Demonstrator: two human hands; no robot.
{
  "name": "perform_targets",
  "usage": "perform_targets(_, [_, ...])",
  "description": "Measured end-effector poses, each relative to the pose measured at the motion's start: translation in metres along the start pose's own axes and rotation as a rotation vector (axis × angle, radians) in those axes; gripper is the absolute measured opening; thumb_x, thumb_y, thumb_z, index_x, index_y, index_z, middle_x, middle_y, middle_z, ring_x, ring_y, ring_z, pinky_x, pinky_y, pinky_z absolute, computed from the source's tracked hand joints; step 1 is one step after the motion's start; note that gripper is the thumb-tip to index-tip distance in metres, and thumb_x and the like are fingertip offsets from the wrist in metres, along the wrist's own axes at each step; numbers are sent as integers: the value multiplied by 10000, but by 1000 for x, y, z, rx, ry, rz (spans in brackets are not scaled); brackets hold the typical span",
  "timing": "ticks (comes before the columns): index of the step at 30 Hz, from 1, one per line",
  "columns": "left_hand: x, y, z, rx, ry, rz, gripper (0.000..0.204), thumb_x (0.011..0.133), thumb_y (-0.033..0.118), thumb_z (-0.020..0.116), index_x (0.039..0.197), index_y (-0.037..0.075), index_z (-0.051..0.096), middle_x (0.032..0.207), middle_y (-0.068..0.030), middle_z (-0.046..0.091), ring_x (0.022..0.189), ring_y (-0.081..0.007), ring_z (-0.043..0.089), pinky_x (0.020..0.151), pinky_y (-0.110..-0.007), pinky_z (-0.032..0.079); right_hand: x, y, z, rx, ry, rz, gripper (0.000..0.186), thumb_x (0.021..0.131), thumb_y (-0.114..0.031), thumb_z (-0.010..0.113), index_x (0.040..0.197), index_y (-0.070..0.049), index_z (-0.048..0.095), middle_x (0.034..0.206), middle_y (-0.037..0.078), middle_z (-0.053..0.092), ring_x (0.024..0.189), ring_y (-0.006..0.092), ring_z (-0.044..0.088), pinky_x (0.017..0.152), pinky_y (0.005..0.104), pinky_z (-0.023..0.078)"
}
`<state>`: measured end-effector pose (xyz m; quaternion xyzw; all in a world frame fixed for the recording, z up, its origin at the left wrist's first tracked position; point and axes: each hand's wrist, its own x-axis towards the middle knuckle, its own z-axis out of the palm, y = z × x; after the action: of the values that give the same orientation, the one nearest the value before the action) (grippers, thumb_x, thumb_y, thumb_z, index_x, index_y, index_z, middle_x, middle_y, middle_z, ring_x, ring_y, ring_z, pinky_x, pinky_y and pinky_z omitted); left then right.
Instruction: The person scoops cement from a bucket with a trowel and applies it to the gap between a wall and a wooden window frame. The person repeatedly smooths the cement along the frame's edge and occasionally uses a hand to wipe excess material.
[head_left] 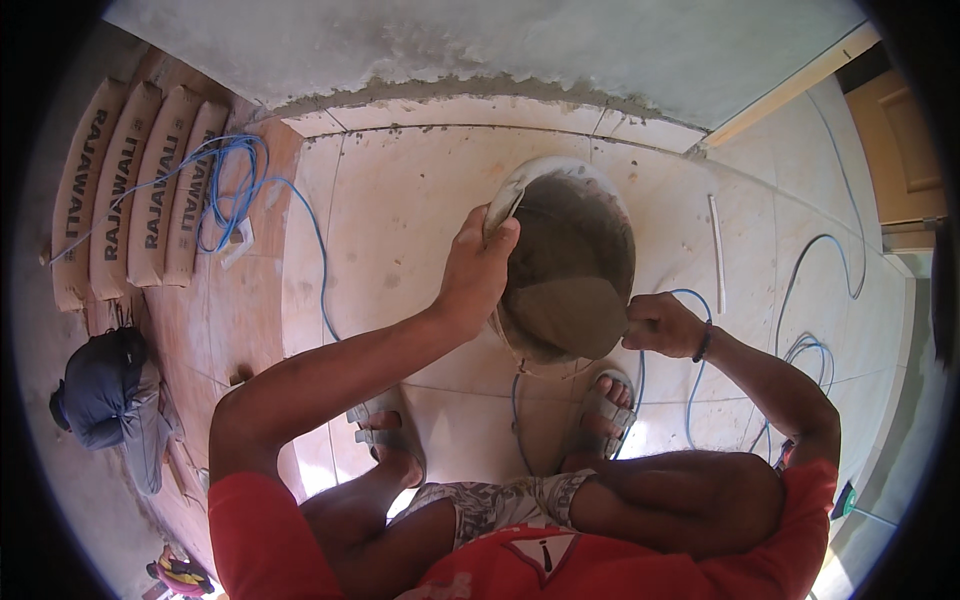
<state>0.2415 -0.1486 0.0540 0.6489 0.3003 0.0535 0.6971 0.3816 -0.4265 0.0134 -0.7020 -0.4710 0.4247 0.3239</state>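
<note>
A round bucket [622, 215] with a pale, mortar-smeared rim stands tilted on the tiles in front of me. Grey-brown wet mortar [545, 235] lies inside it. My left hand [477, 270] is closed on the bucket's left rim, thumb over the edge. At the right side, my right hand [668, 326] wraps round the handle of a trowel. The trowel blade [570, 315], broad and coated with mortar, reaches over the near part of the bucket. Most of the handle is hidden by my fingers.
Several brown sacks [115, 195] lie at far left beside a coiled blue cable [232, 185]. Another person [110, 395] crouches there. More cable [808, 350] loops at right, near a thin white strip [717, 253]. A plastered wall [480, 45] rises ahead; a wooden door [890, 150] stands at far right.
</note>
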Motion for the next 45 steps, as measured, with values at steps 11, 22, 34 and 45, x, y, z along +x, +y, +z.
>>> perform_targets(11, [5,-2,-23,-133,33,-106,368,973,278,567,1227,18,514,1040,-55,575,950,-126,498,861,-292,428,-12,28,-25,334,306,89,162,862,-122,698,949,-7,625,691,3,503,648,82,443,587,274,391])
perform_targets(22, [0,-6,-29,-200,57,-142,447,900,105,607,1307,-6,456,1154,-107,584,1046,-176,543,930,-306,439,-12,113,-123,-47,620,327,153,862,-152,638,882,-2,617,616,41,492,583,107,445,555,301,392])
perform_targets(34, [0,-5,-31,-201,91,-194,624,878,105,644,1404,-38,340,1201,-143,569,1077,-206,554,936,-322,456,0,117,-179,-26,512,466,237,896,-240,629,801,-24,618,602,8,484,534,106,449,516,297,431])
perform_targets(45, [1,3,-24,-213,69,-185,457,888,85,605,1306,-8,445,1122,-121,598,999,-204,582,880,-322,485,3,119,-220,-96,495,449,240,911,-248,609,814,-29,621,640,-3,484,565,99,457,515,289,432])
